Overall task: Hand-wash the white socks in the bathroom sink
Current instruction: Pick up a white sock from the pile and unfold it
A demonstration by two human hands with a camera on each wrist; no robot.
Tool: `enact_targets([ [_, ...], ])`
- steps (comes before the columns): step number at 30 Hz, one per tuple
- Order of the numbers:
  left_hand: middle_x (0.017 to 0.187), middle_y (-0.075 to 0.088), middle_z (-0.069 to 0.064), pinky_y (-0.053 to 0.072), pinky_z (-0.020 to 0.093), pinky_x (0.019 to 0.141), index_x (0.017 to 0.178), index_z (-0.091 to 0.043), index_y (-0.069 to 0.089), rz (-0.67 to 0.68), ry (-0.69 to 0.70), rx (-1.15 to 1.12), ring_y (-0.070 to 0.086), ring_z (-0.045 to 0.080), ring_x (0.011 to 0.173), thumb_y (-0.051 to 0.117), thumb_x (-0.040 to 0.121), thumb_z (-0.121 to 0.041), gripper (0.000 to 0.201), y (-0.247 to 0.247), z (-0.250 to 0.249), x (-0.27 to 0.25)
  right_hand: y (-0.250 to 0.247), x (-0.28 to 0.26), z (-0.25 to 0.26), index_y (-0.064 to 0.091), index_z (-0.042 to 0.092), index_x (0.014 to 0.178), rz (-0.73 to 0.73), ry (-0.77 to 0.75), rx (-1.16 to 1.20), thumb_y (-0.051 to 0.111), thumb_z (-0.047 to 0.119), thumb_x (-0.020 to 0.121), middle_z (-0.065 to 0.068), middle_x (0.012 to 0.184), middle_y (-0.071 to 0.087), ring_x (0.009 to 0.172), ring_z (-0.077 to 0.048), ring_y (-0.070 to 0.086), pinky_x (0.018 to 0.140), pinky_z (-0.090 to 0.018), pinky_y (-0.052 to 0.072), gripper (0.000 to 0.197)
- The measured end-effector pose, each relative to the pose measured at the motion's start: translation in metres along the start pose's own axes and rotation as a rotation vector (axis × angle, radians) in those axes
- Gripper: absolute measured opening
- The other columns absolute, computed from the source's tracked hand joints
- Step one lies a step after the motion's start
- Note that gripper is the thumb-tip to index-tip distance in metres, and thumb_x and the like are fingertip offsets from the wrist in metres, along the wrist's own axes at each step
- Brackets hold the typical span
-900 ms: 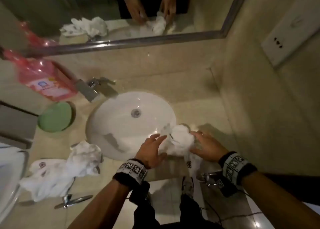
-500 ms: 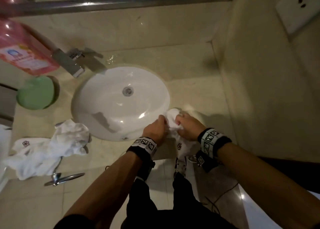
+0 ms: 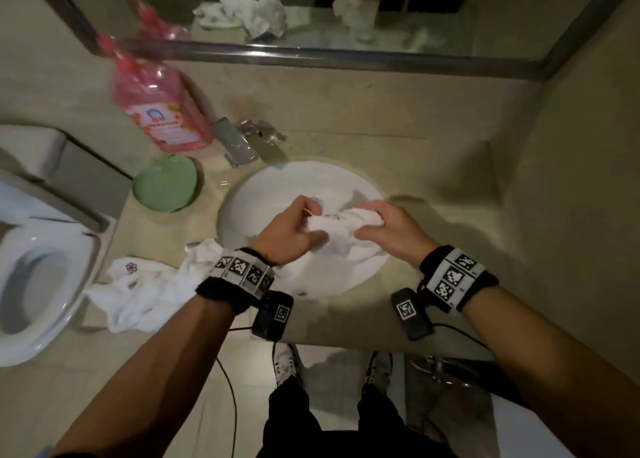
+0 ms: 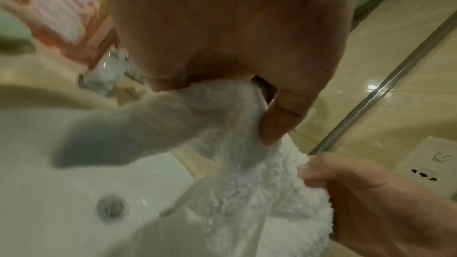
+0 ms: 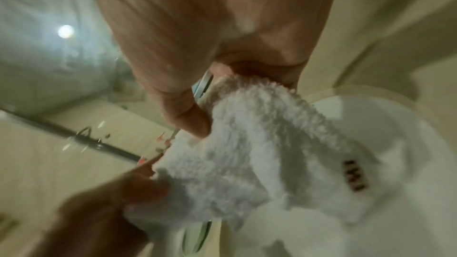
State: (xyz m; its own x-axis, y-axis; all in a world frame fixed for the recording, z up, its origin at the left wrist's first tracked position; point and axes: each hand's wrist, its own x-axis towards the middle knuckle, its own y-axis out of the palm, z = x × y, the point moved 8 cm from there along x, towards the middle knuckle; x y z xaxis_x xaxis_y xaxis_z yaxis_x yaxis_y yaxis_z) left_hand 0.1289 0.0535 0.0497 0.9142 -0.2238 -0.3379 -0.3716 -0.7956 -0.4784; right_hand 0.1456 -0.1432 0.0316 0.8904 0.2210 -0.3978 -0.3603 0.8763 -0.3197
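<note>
A white fluffy sock (image 3: 341, 238) is stretched between both hands above the white oval sink (image 3: 263, 194). My left hand (image 3: 294, 231) grips its left end, fingers curled into the cloth (image 4: 222, 124). My right hand (image 3: 388, 231) grips the right end, thumb and fingers closed on the sock (image 5: 247, 144). Part of the sock hangs down into the basin. The drain (image 4: 110, 208) shows in the left wrist view. More white socks (image 3: 145, 291) lie crumpled on the counter left of the sink.
A pink soap bottle (image 3: 159, 111) stands behind a green dish (image 3: 166, 184) at the left. The chrome tap (image 3: 239, 142) sits behind the basin. A toilet (image 3: 34, 274) is at far left, a mirror (image 3: 311, 14) at the back, a wall close on the right.
Both hands have carried the sock from the sink's right front rim to over the middle of the basin and pulled it out between them. The head view has shifted.
</note>
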Motion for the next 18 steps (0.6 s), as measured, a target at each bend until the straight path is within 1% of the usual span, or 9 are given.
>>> enact_targets([
  [2,0.094,0.065,-0.013,0.045,0.020,0.073,0.103,-0.029,0.060,0.035,-0.043,0.112,0.059,0.003,0.081,0.070,0.081,-0.052,0.034,-0.032,0.008,-0.009,0.020,0.012,0.034,0.066,0.038,0.099,0.029,-0.087,-0.088,0.071,0.019,0.075,0.006,0.101,0.071,0.089,-0.017,0.069,0.071,-0.035,0.056,0.031],
  [4,0.087,0.070,-0.007,0.050,0.030,0.076,0.096,-0.026,0.068,0.077,-0.097,0.168,0.064,0.011,0.081,0.062,0.078,-0.071,0.049,-0.064,0.023,-0.020,0.046,0.023,0.068,0.062,0.036,0.088,0.054,-0.151,-0.086,0.069,0.013,0.074,0.013,0.091,0.068,0.077,-0.010,0.064,0.068,-0.034,0.051,0.028],
  [6,0.074,0.067,-0.009,0.048,0.029,0.069,0.095,-0.022,0.069,0.034,-0.068,0.173,0.062,0.013,0.071,0.063,0.086,-0.060,0.039,-0.097,0.033,-0.028,0.074,0.031,0.094,0.054,0.033,0.082,0.132,-0.173,-0.070,0.070,0.015,0.069,0.019,0.085,0.063,0.076,-0.009,0.058,0.070,-0.025,0.046,0.027],
  [8,0.059,0.061,-0.016,0.043,0.022,0.057,0.099,-0.022,0.068,-0.080,-0.022,0.095,0.056,0.004,0.057,0.069,0.089,-0.040,0.021,-0.133,0.042,-0.036,0.102,0.037,0.109,0.055,0.028,0.095,0.205,-0.164,-0.026,0.079,0.014,0.071,0.011,0.098,0.067,0.087,-0.014,0.063,0.077,-0.022,0.050,0.037],
  [10,0.057,0.062,-0.021,0.042,0.014,0.054,0.097,-0.025,0.068,-0.182,0.028,-0.055,0.055,-0.003,0.051,0.073,0.088,-0.030,0.011,-0.167,0.047,-0.046,0.126,0.043,0.120,0.056,0.019,0.121,0.242,-0.104,0.041,0.088,0.018,0.070,-0.002,0.117,0.069,0.105,-0.021,0.068,0.089,-0.036,0.056,0.061],
  [11,0.064,0.065,-0.022,0.044,0.013,0.057,0.094,-0.027,0.069,-0.221,0.056,-0.090,0.059,-0.003,0.056,0.074,0.087,-0.032,0.009,-0.181,0.049,-0.050,0.139,0.046,0.126,0.057,0.018,0.125,0.257,-0.090,0.056,0.091,0.024,0.069,-0.002,0.117,0.071,0.106,-0.020,0.069,0.087,-0.038,0.057,0.066],
  [14,0.075,0.071,-0.011,0.048,0.024,0.062,0.079,-0.029,0.070,-0.358,0.144,0.032,0.065,0.009,0.069,0.071,0.084,-0.048,0.020,-0.217,0.043,-0.063,0.171,0.056,0.150,0.066,0.019,0.114,0.212,-0.155,-0.198,0.084,0.035,0.076,0.005,0.102,0.074,0.094,-0.015,0.070,0.078,-0.031,0.056,0.046],
  [16,0.068,0.066,-0.007,0.047,0.031,0.060,0.070,-0.030,0.062,-0.436,0.179,0.115,0.061,0.015,0.064,0.070,0.084,-0.050,0.026,-0.234,0.041,-0.069,0.185,0.062,0.166,0.068,0.016,0.104,0.113,-0.255,-0.397,0.071,0.021,0.085,0.000,0.098,0.070,0.093,-0.023,0.066,0.073,-0.033,0.049,0.021],
  [18,0.068,0.065,-0.004,0.049,0.036,0.063,0.071,-0.026,0.063,-0.457,0.189,0.152,0.060,0.017,0.065,0.070,0.086,-0.050,0.029,-0.247,0.041,-0.071,0.189,0.066,0.179,0.069,0.015,0.106,0.052,-0.330,-0.429,0.059,0.009,0.087,-0.001,0.100,0.064,0.093,-0.022,0.060,0.073,-0.029,0.040,0.022],
])
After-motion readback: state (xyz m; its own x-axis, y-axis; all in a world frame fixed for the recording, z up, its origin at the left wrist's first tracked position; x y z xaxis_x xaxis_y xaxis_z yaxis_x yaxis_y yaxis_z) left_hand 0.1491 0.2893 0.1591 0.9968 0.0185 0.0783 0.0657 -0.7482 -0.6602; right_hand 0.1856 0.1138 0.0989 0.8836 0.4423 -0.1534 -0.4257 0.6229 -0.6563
